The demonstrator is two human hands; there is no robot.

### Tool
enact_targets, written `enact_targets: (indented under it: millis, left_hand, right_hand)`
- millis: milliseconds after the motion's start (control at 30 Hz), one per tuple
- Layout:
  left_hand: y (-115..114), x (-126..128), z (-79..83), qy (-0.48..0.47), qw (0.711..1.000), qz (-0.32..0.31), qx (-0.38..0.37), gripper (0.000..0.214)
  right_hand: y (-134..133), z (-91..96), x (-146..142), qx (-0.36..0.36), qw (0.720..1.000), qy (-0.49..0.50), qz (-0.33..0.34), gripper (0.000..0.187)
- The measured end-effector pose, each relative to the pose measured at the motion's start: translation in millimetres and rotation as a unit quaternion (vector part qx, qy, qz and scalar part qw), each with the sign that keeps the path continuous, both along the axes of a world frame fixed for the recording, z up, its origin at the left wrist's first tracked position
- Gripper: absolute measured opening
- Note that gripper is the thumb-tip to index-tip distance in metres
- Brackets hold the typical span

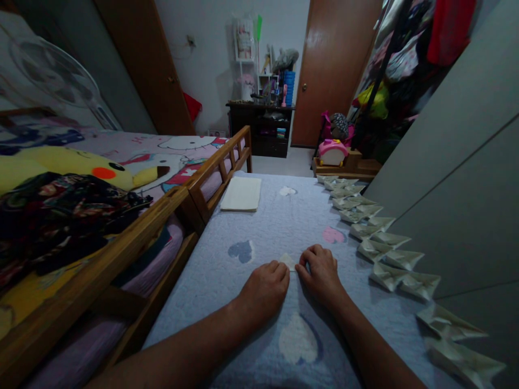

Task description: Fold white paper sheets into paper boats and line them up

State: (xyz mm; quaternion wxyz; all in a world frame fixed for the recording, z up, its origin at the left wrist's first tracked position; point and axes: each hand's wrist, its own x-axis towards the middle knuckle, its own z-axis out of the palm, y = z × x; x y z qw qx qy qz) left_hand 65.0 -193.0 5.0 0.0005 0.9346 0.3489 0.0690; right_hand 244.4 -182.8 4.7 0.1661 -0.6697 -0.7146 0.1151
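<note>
the left hand and the right hand are both palm down, with the fingers a little bent, and they are very near each other. the left forearm comes from lower left, the right forearm from lower right.

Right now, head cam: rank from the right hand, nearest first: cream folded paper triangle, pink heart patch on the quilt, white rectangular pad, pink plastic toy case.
1. Cream folded paper triangle: just left of the right hand.
2. Pink heart patch: straight ahead on the quilt.
3. White rectangular pad: farther along the quilt, left side.
4. Pink plastic toy case: beyond the quilt's far end.
</note>
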Motion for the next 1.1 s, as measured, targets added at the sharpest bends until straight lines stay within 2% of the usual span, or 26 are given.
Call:
enact_targets:
  millis: [267, 467, 600, 867, 1100]
  left_hand:
    - [0.0, 0.6, -4.2, -0.015, 1.0, -0.001, -0.007, 0.026]
    - [0.4, 0.7, -5.0, 0.003, 1.0, 0.002, -0.001, 0.024]
    - [0.2, 1.5, -3.8, 0.01, 1.0, 0.002, -0.002, 0.024]
    - [-0.2, 1.9, -1.6, 0.015, 1.0, -0.002, 0.004, 0.023]
    - [-0.3, 0.7, -3.3, -0.005, 0.999, -0.005, 0.044, 0.019]
  right_hand:
    - [-0.8, -1.0, 2.2, 0.004, 1.0, -0.026, 0.0, 0.006]
    - [-0.1, -2.0, 7.3, 0.001, 0.999, -0.027, 0.021, 0.019]
    - [-3.9, 1.7, 6.7, -0.003, 0.999, -0.017, 0.04, 0.01]
    - [-5.2, 1.6, 3.2, -0.003, 0.999, -0.033, 0.036, 0.007]
    - [-5.3, -3.3, 7.0, 0.03, 0.999, 0.011, 0.04, 0.018]
